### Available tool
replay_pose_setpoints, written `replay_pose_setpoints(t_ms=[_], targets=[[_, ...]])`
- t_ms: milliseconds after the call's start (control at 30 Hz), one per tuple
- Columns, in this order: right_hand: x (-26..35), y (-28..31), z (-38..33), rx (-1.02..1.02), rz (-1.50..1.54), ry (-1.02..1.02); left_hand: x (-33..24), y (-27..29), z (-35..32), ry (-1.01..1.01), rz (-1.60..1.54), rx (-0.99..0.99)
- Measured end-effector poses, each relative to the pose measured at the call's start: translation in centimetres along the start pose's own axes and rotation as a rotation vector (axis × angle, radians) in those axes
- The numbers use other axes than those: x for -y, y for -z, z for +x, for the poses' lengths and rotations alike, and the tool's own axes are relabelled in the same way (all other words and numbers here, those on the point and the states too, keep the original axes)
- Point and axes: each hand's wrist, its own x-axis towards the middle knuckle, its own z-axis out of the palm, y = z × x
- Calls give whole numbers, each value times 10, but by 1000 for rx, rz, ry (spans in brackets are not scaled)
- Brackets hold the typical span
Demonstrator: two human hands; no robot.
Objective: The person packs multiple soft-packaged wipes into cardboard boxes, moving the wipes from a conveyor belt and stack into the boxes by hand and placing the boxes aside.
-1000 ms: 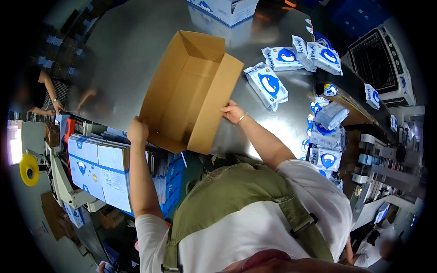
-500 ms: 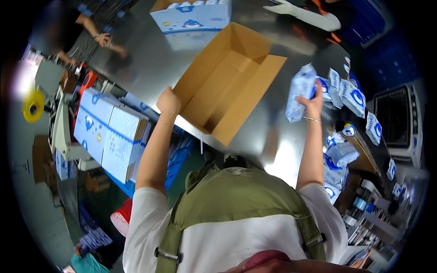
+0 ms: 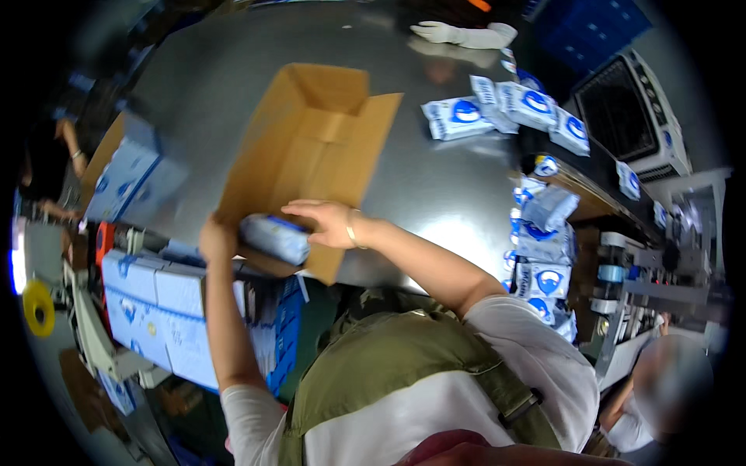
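Person placing a white-and-blue packet (image 3: 273, 237) into an open cardboard box (image 3: 311, 155) lying on its side on a grey metal table (image 3: 443, 194).

The box's open flaps face the person at the table's near edge. Six or so like packets (image 3: 466, 116) lie scattered beyond the box to the right, with several more heaped at the right table edge (image 3: 544, 225). A co-worker's white-gloved hand (image 3: 439, 33) rests at the far side. Printed cartons (image 3: 167, 311) stand stacked below the table on the left. The left hand (image 3: 217, 237) grips the box's near lower edge, fingers curled about it. The right hand (image 3: 326, 221) lies loosely open, palm down on the one packet at the box mouth.
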Motion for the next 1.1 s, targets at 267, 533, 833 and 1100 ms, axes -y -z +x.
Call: replay_pose_setpoints(t_ms=[267,533,833,1100], targets=[[-120,298,-292,-753,-1082,-802,-167,46,39,-378,73,-345],[-237,452,-234,-328,-994,-925,-457,-152,-11,-669,68,422],[-246,444,-176,-300,-946,-765,-447,-257,9,-566,-15,298],[-183,256,-205,-523,-557,-318,-275,-188,-69,-511,-120,349]])
